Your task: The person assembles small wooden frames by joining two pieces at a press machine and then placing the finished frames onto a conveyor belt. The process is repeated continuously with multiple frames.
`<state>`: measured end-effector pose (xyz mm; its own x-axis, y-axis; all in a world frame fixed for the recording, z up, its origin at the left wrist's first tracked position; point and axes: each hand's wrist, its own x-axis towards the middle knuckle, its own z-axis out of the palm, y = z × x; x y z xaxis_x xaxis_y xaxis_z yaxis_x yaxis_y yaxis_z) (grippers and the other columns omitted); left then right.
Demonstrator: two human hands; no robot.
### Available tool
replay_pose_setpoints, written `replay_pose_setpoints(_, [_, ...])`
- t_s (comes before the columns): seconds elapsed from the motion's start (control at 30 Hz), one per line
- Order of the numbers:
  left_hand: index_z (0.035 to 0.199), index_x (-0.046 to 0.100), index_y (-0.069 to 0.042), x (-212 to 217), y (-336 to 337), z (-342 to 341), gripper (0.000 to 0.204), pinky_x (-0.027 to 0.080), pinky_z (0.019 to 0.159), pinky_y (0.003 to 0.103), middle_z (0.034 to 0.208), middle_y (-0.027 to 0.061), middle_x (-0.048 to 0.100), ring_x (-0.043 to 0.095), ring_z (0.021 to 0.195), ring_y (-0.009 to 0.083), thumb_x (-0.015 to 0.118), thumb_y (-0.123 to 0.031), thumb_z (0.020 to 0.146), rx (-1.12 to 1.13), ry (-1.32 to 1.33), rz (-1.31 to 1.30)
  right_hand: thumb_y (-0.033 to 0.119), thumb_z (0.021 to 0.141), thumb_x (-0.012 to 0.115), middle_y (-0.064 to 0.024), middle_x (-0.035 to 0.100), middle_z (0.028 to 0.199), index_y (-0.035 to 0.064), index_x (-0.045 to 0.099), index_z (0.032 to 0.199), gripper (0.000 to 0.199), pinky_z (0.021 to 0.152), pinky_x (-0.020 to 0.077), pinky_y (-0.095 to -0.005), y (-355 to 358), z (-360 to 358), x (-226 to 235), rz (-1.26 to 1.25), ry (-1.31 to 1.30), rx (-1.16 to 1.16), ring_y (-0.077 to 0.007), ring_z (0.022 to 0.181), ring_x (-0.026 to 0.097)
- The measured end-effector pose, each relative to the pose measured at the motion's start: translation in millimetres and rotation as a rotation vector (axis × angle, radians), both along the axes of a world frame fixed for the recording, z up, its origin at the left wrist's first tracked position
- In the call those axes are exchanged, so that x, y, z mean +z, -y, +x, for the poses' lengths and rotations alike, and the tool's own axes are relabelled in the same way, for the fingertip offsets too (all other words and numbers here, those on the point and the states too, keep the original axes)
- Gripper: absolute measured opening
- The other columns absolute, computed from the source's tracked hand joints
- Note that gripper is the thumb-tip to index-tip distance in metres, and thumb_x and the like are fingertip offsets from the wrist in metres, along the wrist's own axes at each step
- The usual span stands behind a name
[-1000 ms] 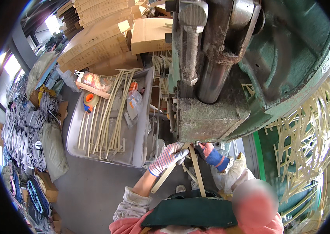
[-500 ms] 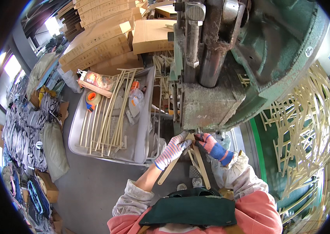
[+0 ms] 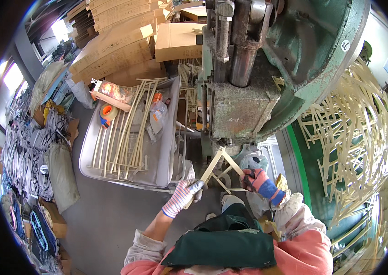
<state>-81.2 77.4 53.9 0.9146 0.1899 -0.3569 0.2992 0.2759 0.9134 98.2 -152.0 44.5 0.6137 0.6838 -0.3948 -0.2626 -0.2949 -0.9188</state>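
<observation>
Frame (image 3: 212,165) of pale strips is standing open in a peaked shape between my two gloved hands, on the near side of the press (image 3: 246,110). My left hand (image 3: 188,192) is closing its fingers around the left leg, with the leg's end poking out on the near side. My right hand (image 3: 259,181) is pinching the right leg; its fingers are hiding that leg's end, so I can't tell how far it is running into the palm.

What I'm seeing change is the spread: half a second ago both hands were bunching close to the peak, right by the press, and now they are sitting farther down the legs, nearer to me and wider apart. The peak is showing clear of my fingers, and I'm judging that the strips are pivoting on a joint there. I can't tell whether the peak is touching the press. For the work, I'm taking this to mean that the legs are being opened rather than held in place at the peak.

Loose strips (image 3: 122,137) are lying in the bin (image 3: 164,140) to the left, and a heap (image 3: 357,126) is spreading on the right.
</observation>
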Motion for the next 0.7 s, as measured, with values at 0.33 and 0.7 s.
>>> replay_pose_setpoints(0.33, [0.093,0.063,0.003,14.7,0.3,2.7,0.030,0.038,0.046,0.022,0.056,0.0003,0.051,0.045,0.046,0.0079,0.055,-0.026,0.092,-0.030,0.014,-0.065,0.016,0.089,0.056,-0.0011,0.060,0.063,0.0010,0.064,0.102,0.022,0.041,0.0347,-0.0202,5.8,14.9,23.3,-0.014,0.025,0.088,-0.0046,0.046,0.047])
replay_pose_setpoints(0.7, [0.096,0.062,0.000,46.7,13.0,-5.3,0.023,0.044,0.053,0.023,0.067,-0.0006,0.056,0.052,0.057,0.0082,0.058,-0.022,0.091,-0.085,-0.015,0.417,0.017,0.085,0.060,-0.0093,0.060,0.062,0.0009,0.065,0.090,0.018,0.050,0.0446,-0.0323,3.6,-2.5,31.0,0.029,0.827,-0.077,-0.0174,0.052,0.057])
